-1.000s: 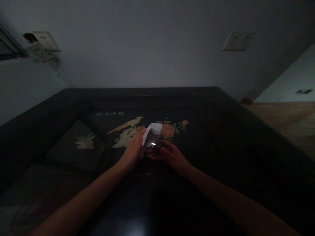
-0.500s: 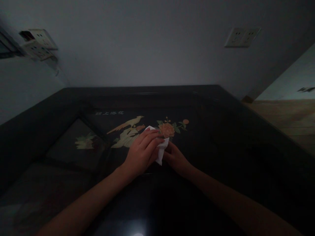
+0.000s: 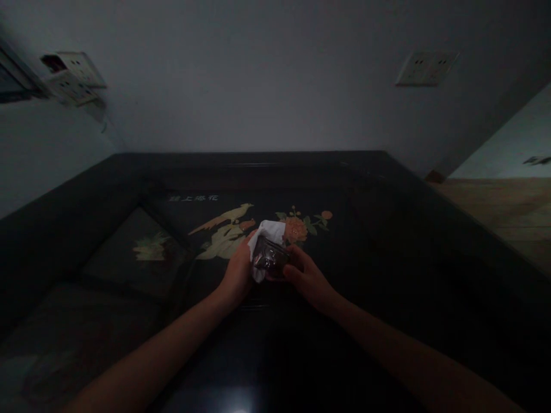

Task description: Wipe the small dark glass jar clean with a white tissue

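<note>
Between my hands, above the dark tabletop point(image 3: 387, 241), is a small dark glossy object point(image 3: 272, 257) with bright reflections; its exact kind is too dim to tell. A white tissue point(image 3: 272, 229) wraps its far and left sides. My left hand point(image 3: 238, 274) is closed on the tissue and presses it to the object's left side, most of its fingers hidden behind. My right hand point(image 3: 307, 280) grips the object's right side, thumb on the near face and fingers behind.
The glossy top bears a bird picture point(image 3: 228, 232), a flower picture point(image 3: 297, 229) and pale lettering point(image 3: 193, 198). Behind it rises a wall point(image 3: 258, 86) with sockets at the left point(image 3: 73, 86) and right point(image 3: 427, 69). Wooden floor point(image 3: 508, 201) shows at right.
My left hand has shifted from over the front of the tissue to the object's left side. The dark object now shows, and the tissue lies behind and left of it.
</note>
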